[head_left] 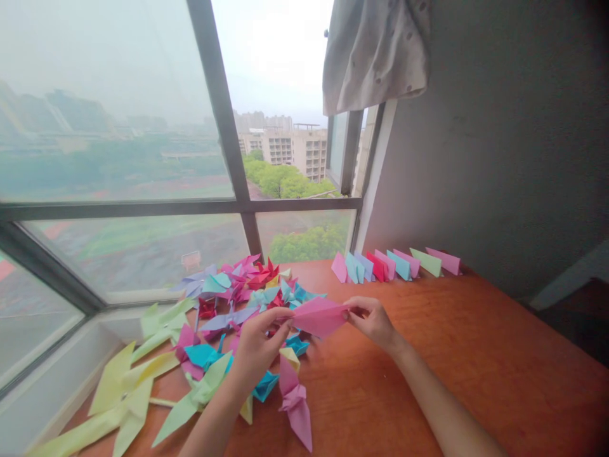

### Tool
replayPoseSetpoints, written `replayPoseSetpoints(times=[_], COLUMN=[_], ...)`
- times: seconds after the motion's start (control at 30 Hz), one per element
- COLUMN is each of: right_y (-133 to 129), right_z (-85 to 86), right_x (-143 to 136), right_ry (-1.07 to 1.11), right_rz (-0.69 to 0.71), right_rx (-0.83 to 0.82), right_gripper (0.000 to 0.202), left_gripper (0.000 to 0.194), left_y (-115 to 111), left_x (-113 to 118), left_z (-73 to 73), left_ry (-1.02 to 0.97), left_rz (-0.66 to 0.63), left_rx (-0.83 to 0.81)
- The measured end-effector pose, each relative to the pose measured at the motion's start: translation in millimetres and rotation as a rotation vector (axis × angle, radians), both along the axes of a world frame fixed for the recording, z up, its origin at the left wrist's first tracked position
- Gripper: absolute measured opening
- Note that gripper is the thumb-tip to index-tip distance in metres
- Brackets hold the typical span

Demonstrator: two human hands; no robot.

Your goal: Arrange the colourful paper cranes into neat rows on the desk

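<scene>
A folded pink paper diamond (320, 317) is stretched level between my two hands, above the wooden table. My left hand (264, 334) pinches its left corner between thumb and fingers. At the opposite corner, my right hand (373, 322) grips the tip the same way. Under and around my left hand lies a heap of folded paper pieces in many colours. Close below the diamond rests a pink origami crane (295, 406), beside a blue folded piece (265, 386).
Yellow (124, 397) and green paper pinwheels (164, 327) lie at the left by the window sill. A row of folded paper pieces (380, 265) stands along the back of the brown table (457, 355). Behind are a window frame (295, 205) and a hanging curtain (375, 57).
</scene>
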State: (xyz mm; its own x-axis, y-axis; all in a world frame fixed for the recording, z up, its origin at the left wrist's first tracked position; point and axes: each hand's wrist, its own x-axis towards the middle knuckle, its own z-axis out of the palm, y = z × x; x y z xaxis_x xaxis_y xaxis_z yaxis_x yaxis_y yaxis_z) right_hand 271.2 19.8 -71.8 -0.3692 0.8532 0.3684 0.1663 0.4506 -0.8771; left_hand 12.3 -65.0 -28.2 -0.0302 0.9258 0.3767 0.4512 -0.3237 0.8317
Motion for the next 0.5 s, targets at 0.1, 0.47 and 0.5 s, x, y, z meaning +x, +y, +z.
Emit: replayPoseSetpoints(times=[0.1,0.47,0.5], right_y=[1.4,21.6,26.3], right_z=[-0.7,10.4,11.4], right_x=[2.0,50.4,61.6], right_ry=[-0.135,-0.200,-0.158], right_rz=[-0.022,-0.476,-0.580], right_rx=[0.119,0.257,0.233], right_gripper=[0.033,0.037,0.038], left_gripper=[0.014,0.016,0.016], left_y=[1.2,-2.1,-2.7], left_x=[-0.7,1.0,1.5], left_z=[-0.4,4.8,6.0], left_ry=[-0.038,0.012,0.033], left_rz=[0.022,0.061,0.059], left_rx=[-0.003,0.020,0.027])
